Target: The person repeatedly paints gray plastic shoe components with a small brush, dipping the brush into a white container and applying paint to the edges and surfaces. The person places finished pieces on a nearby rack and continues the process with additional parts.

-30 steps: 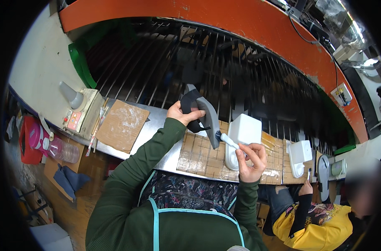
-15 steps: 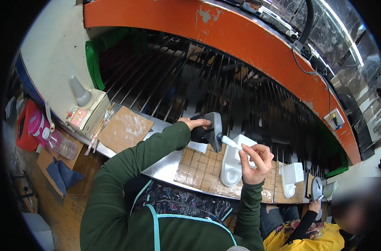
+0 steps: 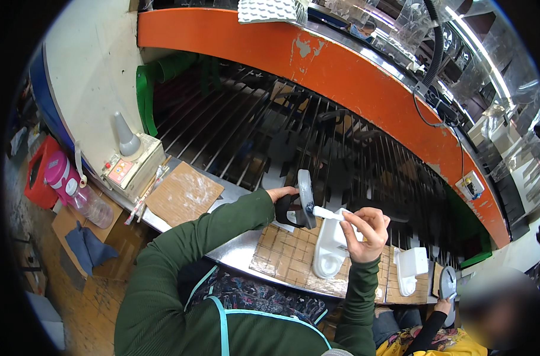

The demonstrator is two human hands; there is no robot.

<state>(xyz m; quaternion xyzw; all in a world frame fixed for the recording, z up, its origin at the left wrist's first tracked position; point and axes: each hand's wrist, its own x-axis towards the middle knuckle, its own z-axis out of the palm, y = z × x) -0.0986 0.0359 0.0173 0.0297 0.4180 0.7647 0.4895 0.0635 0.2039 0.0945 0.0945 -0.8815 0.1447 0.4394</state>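
My left hand (image 3: 282, 194) is closed on a sandal with a grey sole (image 3: 305, 188) and a dark strap, held on edge above the far side of the worktop. Pinched in my right hand (image 3: 368, 234) is a small brush with a white handle (image 3: 328, 213). Its dark tip meets the sole's edge facing my right hand. Under my right hand stands a white plastic holder (image 3: 327, 265) with a round hollow at its near end, its far part partly covered by my fingers. It rests on a taped cardboard sheet (image 3: 282, 252).
Beyond the worktop runs a conveyor of metal rods (image 3: 216, 127) carrying dark pieces, below an orange beam (image 3: 234, 29). At left are a control box with a grey cone (image 3: 127, 142), a cardboard square (image 3: 184, 193) and bottles. A second white holder (image 3: 409, 270) stands right, near a co-worker's hand (image 3: 442, 305).
The sandal has turned so that its sole shows more edge-on. The brush stays at the sole's edge. The whole view has shifted slightly, and the co-worker sits lower in it.
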